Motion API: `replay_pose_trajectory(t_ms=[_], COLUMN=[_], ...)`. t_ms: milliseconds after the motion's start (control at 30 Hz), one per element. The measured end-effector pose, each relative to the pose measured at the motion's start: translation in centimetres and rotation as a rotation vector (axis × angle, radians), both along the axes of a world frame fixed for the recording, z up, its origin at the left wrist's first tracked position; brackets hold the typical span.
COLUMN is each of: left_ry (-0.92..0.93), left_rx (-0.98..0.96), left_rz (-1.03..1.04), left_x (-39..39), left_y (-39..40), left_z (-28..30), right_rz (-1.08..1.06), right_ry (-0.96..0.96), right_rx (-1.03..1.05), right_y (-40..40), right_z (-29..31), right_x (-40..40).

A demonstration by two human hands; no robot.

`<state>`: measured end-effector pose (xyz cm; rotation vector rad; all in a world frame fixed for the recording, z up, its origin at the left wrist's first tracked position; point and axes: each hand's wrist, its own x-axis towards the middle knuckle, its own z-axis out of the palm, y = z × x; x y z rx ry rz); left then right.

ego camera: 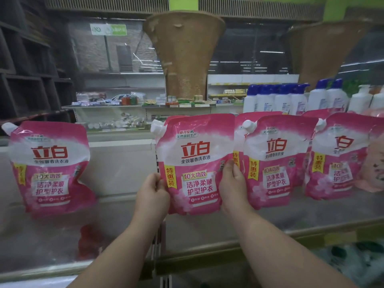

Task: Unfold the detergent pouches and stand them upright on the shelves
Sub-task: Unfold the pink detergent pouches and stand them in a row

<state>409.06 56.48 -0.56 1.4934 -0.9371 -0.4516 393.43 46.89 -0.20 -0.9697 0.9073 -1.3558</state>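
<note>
A pink-and-white detergent pouch (195, 163) with a white corner spout stands upright at the middle of the shelf (270, 223). My left hand (153, 192) pinches its lower left edge. My right hand (232, 183) grips its right edge, thumb on the front. A second pouch sits right behind it. To the right stand two more pouches of the same kind (274, 163) (340, 154), with others behind them. At the far left one pouch (49, 167) stands alone, creased at its lower right.
White bottles with blue caps (276, 100) line the back right of the shelf. A peach-coloured pack (374, 167) leans at the far right. A vertical metal divider (159, 240) splits the shelf under the held pouch. Bare shelf lies between the left pouch and my hands.
</note>
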Motion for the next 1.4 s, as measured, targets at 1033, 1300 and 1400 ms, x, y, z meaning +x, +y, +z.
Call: replay_pose_trajectory(t_ms=[1033, 1300, 1400], left_ry=[-0.054, -0.026, -0.03], left_rx=[-0.07, -0.013, 0.015], left_rz=[0.094, 0.056, 0.035], left_x=[-0.3, -0.5, -0.6], left_y=[-0.4, -0.1, 0.0], left_z=[-1.7, -1.3, -1.1], right_rz=[0.07, 0.086, 0.078], right_ry=[0.056, 0.079, 0.082], right_rx=[0.03, 0.004, -0.001], right_y=[-2.5, -1.9, -1.9], right_z=[-3.0, -2.9, -3.0], right_x=[-0.2, -0.8, -0.9])
